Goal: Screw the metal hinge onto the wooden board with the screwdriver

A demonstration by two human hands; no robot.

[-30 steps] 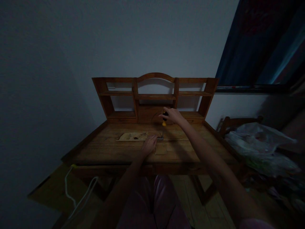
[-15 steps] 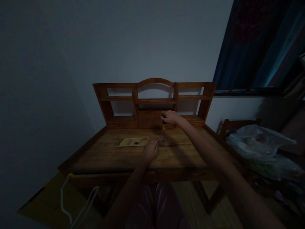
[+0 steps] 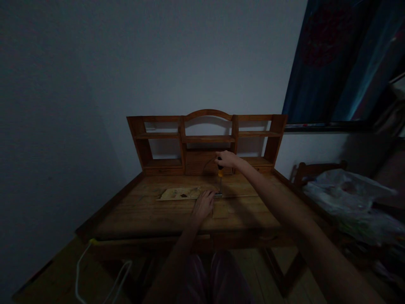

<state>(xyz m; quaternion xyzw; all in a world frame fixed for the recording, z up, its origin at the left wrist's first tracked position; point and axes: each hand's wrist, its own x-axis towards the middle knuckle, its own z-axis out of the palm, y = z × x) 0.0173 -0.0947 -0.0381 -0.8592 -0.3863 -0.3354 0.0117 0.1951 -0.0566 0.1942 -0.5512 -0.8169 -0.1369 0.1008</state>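
Observation:
My right hand (image 3: 226,159) grips the black and yellow handle of a screwdriver (image 3: 220,173) from above. The screwdriver stands nearly upright, its tip down at a small metal piece (image 3: 218,195). With fingers pressed together, my left hand (image 3: 204,203) holds the near side of that metal piece against the desk; the fingers partly cover it. To the left of this hand lies a flat, pale wooden-looking strip (image 3: 172,194) with dark marks on it. A thin square piece (image 3: 220,210) rests just in front of the metal piece. The dim light hides fine detail.
The wooden desk (image 3: 136,215) carries a shelf unit (image 3: 209,139) along its back. A white cable (image 3: 78,270) hangs at the front left corner. Right of the desk, a chair (image 3: 305,171) bears clear plastic bags (image 3: 344,188).
The view has shifted slightly, so the desk sits a little lower in it. My right hand stays on the screwdriver and my left hand stays by the metal piece.

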